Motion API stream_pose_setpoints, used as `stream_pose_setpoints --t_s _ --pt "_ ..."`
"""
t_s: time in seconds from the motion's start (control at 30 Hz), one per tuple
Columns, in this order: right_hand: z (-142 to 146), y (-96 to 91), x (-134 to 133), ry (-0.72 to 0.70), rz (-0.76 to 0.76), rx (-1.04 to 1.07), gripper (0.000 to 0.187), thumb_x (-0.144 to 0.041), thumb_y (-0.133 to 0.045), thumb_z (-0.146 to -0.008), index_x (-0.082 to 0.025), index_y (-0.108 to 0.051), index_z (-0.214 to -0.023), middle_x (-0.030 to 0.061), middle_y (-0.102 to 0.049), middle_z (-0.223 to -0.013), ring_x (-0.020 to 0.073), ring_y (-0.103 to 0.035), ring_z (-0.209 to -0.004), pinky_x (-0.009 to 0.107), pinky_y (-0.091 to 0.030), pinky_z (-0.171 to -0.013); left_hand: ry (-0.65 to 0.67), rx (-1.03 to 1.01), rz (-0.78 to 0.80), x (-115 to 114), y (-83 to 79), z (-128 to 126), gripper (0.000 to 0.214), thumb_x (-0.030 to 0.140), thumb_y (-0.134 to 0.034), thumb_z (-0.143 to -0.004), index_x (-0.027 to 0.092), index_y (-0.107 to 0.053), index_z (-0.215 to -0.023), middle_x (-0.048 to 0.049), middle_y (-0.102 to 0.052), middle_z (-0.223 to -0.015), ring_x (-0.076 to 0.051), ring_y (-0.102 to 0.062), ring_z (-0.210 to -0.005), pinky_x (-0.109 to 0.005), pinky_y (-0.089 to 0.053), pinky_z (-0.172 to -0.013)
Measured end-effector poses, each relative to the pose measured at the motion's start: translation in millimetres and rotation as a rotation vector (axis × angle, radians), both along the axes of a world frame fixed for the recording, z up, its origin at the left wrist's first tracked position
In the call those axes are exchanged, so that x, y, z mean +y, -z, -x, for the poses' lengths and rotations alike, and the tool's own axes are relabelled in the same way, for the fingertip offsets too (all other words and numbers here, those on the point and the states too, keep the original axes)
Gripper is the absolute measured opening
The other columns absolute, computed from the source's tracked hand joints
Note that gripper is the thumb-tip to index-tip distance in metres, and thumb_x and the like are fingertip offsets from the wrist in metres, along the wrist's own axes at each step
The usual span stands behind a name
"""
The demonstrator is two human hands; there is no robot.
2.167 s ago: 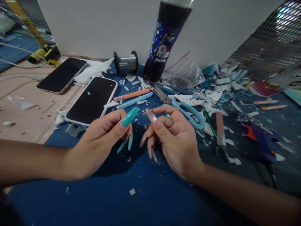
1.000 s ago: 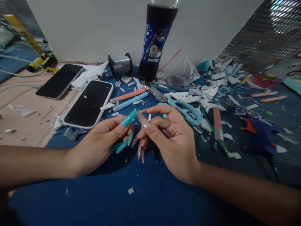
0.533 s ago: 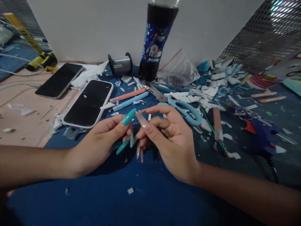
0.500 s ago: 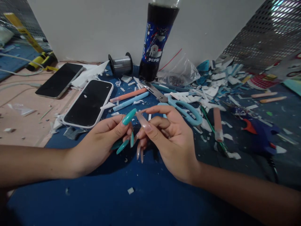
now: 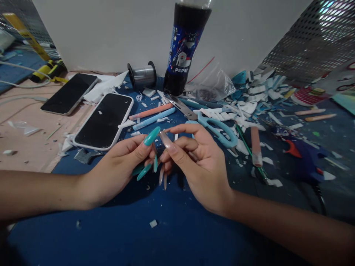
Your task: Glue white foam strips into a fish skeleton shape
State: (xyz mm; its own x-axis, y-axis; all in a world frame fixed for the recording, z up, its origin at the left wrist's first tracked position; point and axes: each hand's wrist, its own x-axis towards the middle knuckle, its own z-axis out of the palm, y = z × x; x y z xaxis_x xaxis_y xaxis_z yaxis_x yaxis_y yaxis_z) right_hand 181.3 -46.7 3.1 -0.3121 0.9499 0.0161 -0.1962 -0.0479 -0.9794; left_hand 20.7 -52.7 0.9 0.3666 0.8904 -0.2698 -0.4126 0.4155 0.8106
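Scissors (image 5: 202, 118) beyond the 2 hands (image 5: 122, 168) (image 5: 206, 168).

Pepsi bottle (image 5: 183, 51) cut off above, forearms (image 5: 41, 190) cropped at sides, any item between hands (image 5: 204, 168) indiscernible

From my screen I can read one word only: "PEPSI", in white caps on blue label (image 5: 184, 44) of the bottle (image 5: 191, 16), w/ a round logo (image 5: 182, 56) just above it. Other lettering along label's L edge is too small for me. Dark marks on the yellow strip (image 5: 26, 36), upper L, are also unreadable.
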Motion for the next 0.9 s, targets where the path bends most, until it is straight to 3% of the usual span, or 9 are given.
stream_pose_setpoints --t_s 0.33,0.57,0.9 --pt "0.3 1.1 1.0 -0.025 -0.005 0.046 0.016 -0.025 -0.066 -0.087 -0.024 -0.053 -0.096 -0.0059 -0.066 -0.065 0.0077 -0.064 -0.053 0.017 -0.057 -0.054 0.012 0.052 -0.046 -1.3 2.8 2.8 0.033 0.042 -0.076 -0.076 0.016 -0.059 -0.068 0.0052 -0.061 -0.064 -0.003 -0.056 -0.057 -0.009 -0.049 -0.056" --pt "0.6 4.1 2.5 -0.070 0.000 0.087 0.020 -0.025 -0.068 -0.086 -0.023 -0.052 -0.098 -0.0068 -0.064 -0.063 0.0065 -0.062 -0.050 0.015 -0.055 -0.051 0.035 0.214 -0.112 -3.5 9.3 6.8 0.033 0.050 -0.065 -0.084 0.018 -0.061 -0.077 0.0027 -0.062 -0.067 -0.008 -0.056 -0.060 -0.015 -0.049 -0.057" --pt "-0.2 6.3 2.2 -0.155 0.067 0.117 0.020 -0.029 -0.068 -0.087 -0.023 -0.053 -0.099 -0.0065 -0.064 -0.064 0.0056 -0.062 -0.050 0.014 -0.054 -0.049 0.049 0.118 -0.137 -2.8 4.8 7.6 0.033 0.046 -0.073 -0.078 0.017 -0.061 -0.068 0.0064 -0.053 -0.058 -0.004 -0.041 -0.051 -0.011 -0.038 -0.050"
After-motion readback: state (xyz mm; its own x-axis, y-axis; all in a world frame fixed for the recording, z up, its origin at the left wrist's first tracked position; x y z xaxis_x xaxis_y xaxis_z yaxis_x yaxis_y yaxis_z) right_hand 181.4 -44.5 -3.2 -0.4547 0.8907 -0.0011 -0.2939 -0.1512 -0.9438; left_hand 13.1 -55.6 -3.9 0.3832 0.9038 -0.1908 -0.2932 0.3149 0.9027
